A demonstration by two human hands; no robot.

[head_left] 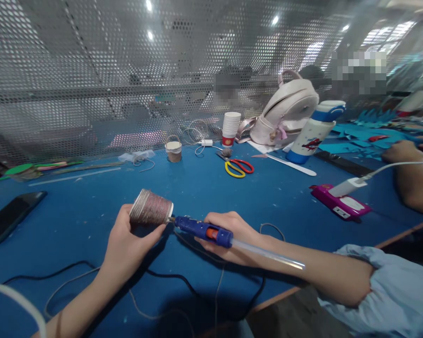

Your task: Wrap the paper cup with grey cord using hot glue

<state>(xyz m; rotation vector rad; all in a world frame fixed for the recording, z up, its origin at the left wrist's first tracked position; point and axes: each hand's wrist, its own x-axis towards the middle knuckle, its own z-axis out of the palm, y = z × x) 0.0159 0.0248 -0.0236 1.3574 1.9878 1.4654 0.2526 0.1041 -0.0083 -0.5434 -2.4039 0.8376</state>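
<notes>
My left hand (130, 239) grips a paper cup (151, 207) tipped on its side, its wall wound with brownish-red and grey cord. In my right hand (232, 234) is a blue glue gun (200, 230), with a clear glue stick (268, 253) jutting from its back end. The gun's nozzle meets the cup's rim close to my left thumb. Thin grey cord (218, 286) trails across the table below my hands, and a black cable (176, 276) runs there too.
Scissors (238, 168), a small cord-wrapped basket (174, 151), stacked paper cups (231, 127), a bottle (313, 134) and a backpack (285, 112) stand or lie behind. A phone (12, 217) lies left. Right are a purple power strip (340, 203) and another person's arm (414, 180).
</notes>
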